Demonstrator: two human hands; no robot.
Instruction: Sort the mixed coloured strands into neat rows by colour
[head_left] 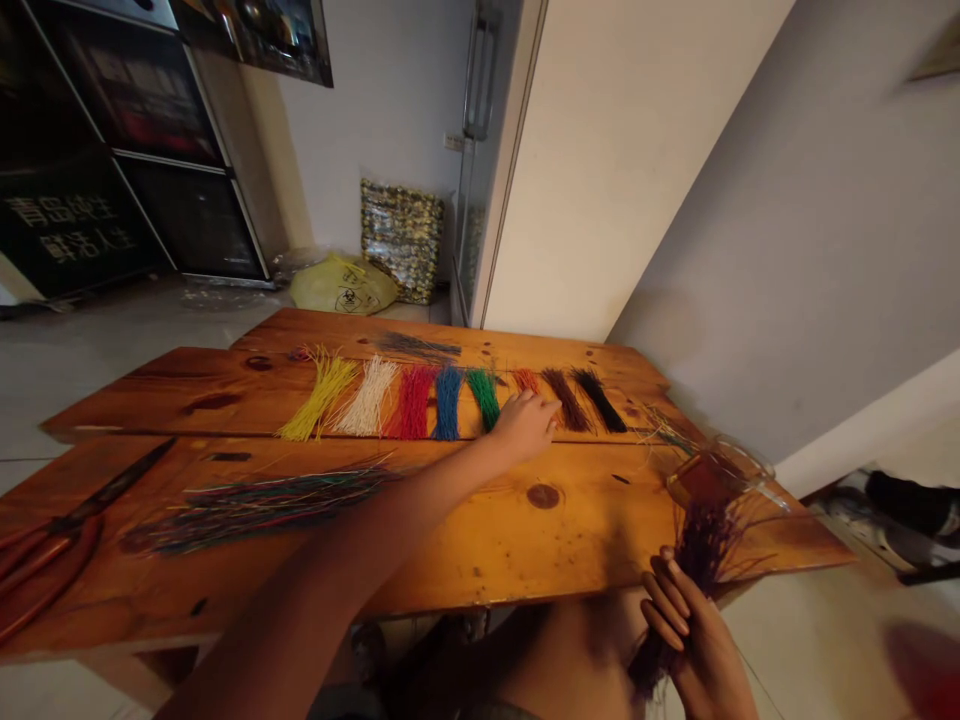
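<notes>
My left hand [525, 425] reaches across the wooden table, its fingers curled over the lower part of a bundle of orange strands [527, 380]. The upper end of that bundle shows beyond my knuckles; the fingertips are partly hidden. At the table's right front edge, my right hand [686, 610] is wrapped round a thick bunch of dark purple strands [701, 545], held upright with loose ends fanning out. To the left of my left hand lies a green bundle [484, 398]; to its right are a brown bundle [568, 398] and a black bundle [600, 400].
Blue [448, 405], red [415, 400], white [369, 395] and yellow bundles [321, 393] continue the row leftwards. Mixed strands [270, 510] lie in front, near red-handled scissors [67, 540]. A glass mug [712, 475] stands at the right edge. Grey strands [420, 347] lie behind.
</notes>
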